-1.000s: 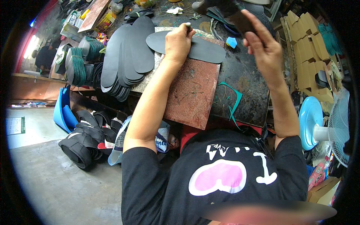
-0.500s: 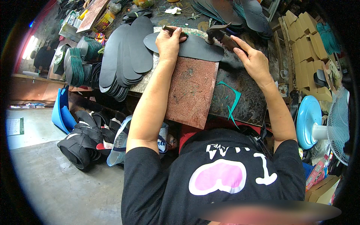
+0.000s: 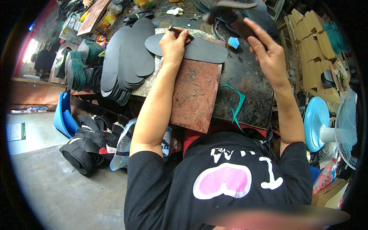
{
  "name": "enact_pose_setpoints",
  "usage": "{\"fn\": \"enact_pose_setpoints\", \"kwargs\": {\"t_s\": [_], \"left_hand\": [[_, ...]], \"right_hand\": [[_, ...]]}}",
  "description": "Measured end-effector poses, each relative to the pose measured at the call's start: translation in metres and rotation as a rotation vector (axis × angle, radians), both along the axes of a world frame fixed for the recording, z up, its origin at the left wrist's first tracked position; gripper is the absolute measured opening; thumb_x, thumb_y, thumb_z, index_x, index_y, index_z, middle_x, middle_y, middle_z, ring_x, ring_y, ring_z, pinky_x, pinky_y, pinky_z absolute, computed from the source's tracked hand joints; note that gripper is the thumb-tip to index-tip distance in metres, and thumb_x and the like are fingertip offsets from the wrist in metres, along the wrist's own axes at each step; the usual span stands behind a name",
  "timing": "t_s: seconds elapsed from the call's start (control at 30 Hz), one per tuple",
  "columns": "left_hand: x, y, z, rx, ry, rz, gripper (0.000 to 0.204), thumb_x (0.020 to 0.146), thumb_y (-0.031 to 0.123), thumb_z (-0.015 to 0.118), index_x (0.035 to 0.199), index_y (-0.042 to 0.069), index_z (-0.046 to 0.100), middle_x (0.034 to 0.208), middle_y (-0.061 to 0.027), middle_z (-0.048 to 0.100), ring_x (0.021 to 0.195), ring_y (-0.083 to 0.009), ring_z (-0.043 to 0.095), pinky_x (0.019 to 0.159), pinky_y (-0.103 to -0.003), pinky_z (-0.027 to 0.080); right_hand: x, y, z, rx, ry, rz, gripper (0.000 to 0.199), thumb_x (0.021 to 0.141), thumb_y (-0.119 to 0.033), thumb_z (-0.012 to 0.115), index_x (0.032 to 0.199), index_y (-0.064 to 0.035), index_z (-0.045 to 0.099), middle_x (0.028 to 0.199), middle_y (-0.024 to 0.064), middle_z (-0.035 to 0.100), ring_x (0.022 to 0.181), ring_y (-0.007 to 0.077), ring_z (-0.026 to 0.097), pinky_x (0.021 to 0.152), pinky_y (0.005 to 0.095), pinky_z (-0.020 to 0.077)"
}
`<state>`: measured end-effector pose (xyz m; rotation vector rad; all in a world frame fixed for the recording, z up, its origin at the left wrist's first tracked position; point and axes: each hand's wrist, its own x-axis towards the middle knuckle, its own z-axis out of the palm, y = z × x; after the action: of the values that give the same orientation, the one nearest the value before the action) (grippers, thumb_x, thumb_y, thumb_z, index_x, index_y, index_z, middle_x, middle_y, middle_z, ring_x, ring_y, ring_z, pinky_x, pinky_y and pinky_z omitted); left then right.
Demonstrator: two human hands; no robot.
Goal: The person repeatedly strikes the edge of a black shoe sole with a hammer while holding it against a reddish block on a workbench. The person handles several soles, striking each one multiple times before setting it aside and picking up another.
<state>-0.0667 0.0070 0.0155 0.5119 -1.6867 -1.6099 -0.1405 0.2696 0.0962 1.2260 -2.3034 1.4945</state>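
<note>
A black shoe sole lies flat across the top of a reddish-brown board on the workbench. My left hand rests on the sole and grips a thin metal punch that stands on it. My right hand is raised above the bench to the right, closed around the handle of a dark hammer, which is blurred.
A stack of black soles lies left of the board. Green-banded bundles, a teal rubber offcut, cardboard boxes, a blue fan, a blue dustpan and black straps surround the bench.
My right hand struck down with the hammer near the punch half a second ago and has now lifted back up. My left hand keeps the punch on the sole.
</note>
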Motion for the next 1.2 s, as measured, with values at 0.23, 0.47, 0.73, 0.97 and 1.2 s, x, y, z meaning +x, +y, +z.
{"fn": "enact_pose_setpoints", "kwargs": {"t_s": [0.23,0.47,0.73,0.97,1.2], "left_hand": [[-0.001,0.018,0.007,-1.148,-0.187,0.157,0.019,0.088,0.02,0.07,0.088,0.004,0.06,0.08,-0.018,0.068,0.074,-0.0382,0.066,0.065,-0.04,0.053],[-0.003,0.011,0.005,-0.407,-0.116,0.139,0.011,0.088,0.009,0.068,0.087,0.0,0.063,0.075,-0.0112,0.069,0.068,-0.0192,0.069,0.062,-0.032,0.056],[-0.006,0.002,-0.003,-0.036,-0.025,-0.058,0.01,0.092,0.006,0.065,0.095,-0.004,0.063,0.087,-0.0102,0.069,0.073,-0.013,0.068,0.064,-0.025,0.06],[-0.002,0.016,0.003,-0.648,-0.129,0.062,0.011,0.089,0.01,0.069,0.095,0.002,0.064,0.084,-0.0106,0.071,0.071,-0.0201,0.07,0.064,-0.033,0.055],[-0.005,0.02,0.008,-0.716,-0.221,0.186,0.011,0.093,0.012,0.063,0.093,0.0,0.063,0.079,-0.0125,0.07,0.071,-0.0215,0.07,0.066,-0.033,0.056]], "right_hand": [[0.007,-0.015,0.004,0.049,0.314,0.083,0.043,0.097,-0.024,0.061,0.138,-0.0175,0.055,0.111,0.0065,0.069,0.088,0.0176,0.068,0.074,0.0299,0.052],[-0.005,0.003,-0.035,0.408,0.178,-0.134,0.04,0.096,-0.036,0.059,0.135,-0.0305,0.057,0.113,0.0098,0.07,0.097,0.03,0.069,0.078,0.0365,0.0536],[-0.005,0.001,-0.042,0.382,0.232,-0.176,0.037,0.093,-0.038,0.061,0.13,-0.0306,0.061,0.095,0.0135,0.071,0.08,0.0319,0.069,0.067,0.0392,0.0536],[0.013,0.007,0.012,-0.223,0.203,0.114,0.04,0.096,-0.019,0.063,0.136,-0.0148,0.058,0.125,0.003,0.066,0.079,0.0076,0.058,0.074,0.0238,0.0513],[0.006,-0.003,-0.021,0.274,0.137,-0.107,0.039,0.095,-0.032,0.061,0.134,-0.0266,0.059,0.119,0.0104,0.068,0.104,0.0276,0.068,0.084,0.0331,0.0521]]}}
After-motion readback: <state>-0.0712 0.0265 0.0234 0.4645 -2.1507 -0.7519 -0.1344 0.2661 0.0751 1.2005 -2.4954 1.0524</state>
